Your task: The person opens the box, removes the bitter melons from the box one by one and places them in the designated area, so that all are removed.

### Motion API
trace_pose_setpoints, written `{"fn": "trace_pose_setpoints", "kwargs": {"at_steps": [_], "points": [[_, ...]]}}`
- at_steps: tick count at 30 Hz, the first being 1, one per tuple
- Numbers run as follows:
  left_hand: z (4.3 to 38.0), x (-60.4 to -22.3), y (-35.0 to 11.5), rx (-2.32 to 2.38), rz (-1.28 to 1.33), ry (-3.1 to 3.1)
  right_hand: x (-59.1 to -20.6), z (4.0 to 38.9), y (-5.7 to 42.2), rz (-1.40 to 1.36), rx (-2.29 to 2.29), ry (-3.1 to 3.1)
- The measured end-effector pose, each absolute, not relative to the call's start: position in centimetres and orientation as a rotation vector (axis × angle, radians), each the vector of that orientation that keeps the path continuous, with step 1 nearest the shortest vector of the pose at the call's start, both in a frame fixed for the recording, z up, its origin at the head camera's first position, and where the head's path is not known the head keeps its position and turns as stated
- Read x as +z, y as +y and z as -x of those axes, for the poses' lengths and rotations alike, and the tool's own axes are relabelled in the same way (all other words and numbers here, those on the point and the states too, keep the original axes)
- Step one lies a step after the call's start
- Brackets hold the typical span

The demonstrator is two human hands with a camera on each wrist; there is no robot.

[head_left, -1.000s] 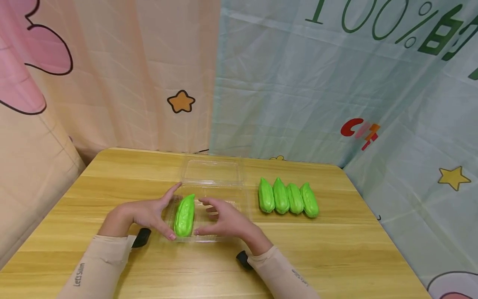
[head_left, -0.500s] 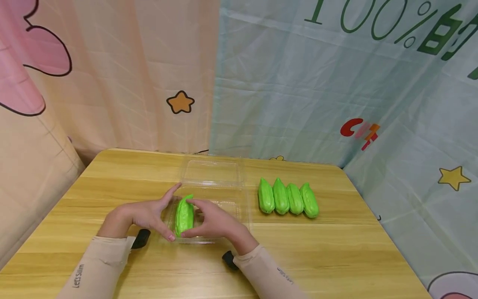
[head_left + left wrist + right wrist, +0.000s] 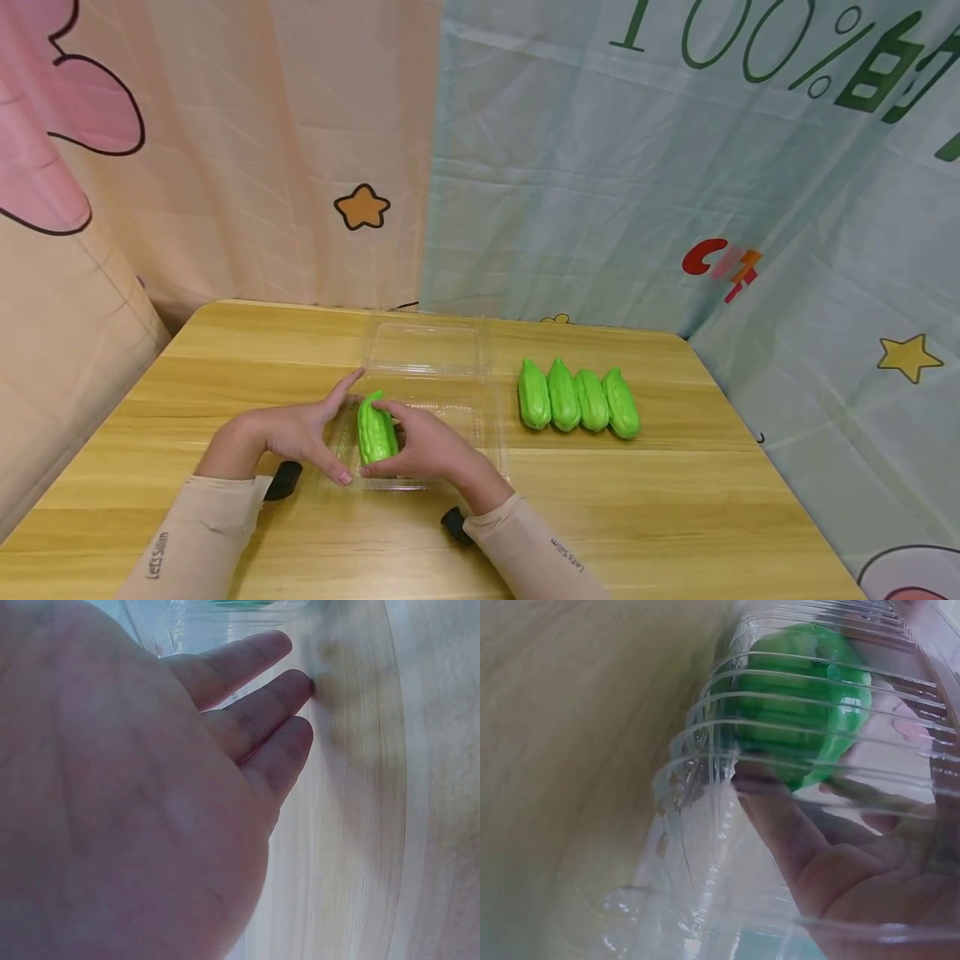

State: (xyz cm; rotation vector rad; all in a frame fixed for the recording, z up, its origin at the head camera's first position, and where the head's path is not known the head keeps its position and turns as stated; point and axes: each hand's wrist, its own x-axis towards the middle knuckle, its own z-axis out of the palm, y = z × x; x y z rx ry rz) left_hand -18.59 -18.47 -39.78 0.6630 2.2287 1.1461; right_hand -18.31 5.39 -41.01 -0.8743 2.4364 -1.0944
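Observation:
A bright green bitter melon [image 3: 377, 431] lies in the left part of a clear plastic clamshell box [image 3: 468, 417], whose lid is folded back on the table. My right hand [image 3: 438, 450] reaches into the box and holds the melon between thumb and fingers. Through the box's ribbed wall, the right wrist view shows fingertips against the melon [image 3: 802, 705]. At the box's left side rests my left hand [image 3: 296, 429], thumb and index finger spread along the edge. Its other fingers [image 3: 259, 712] lie extended beside the box in the left wrist view.
Several more green bitter melons [image 3: 577, 396] stand side by side in a row on the wooden table [image 3: 675, 517], right of the box. The transparent lid [image 3: 425, 344] lies toward the back edge. Printed curtains [image 3: 570, 167] hang behind the table.
My right hand has moved left onto the melon and closed its fingers on it. The melon has shifted and tilted slightly. The left hand has stayed put.

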Motion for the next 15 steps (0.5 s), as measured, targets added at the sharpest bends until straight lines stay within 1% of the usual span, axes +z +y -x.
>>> {"fn": "trace_pose_setpoints", "kwargs": {"at_steps": [9, 15], "points": [[18.5, -39.7, -18.4, 1.156, -0.647, 2.216, -40.8, 18.2, 5.6, 0.797, -1.182, 2.403], [18.5, -39.8, -18.4, 1.144, -0.644, 2.228, -40.0, 18.3, 6.5, 0.763, -1.218, 2.4]]}}
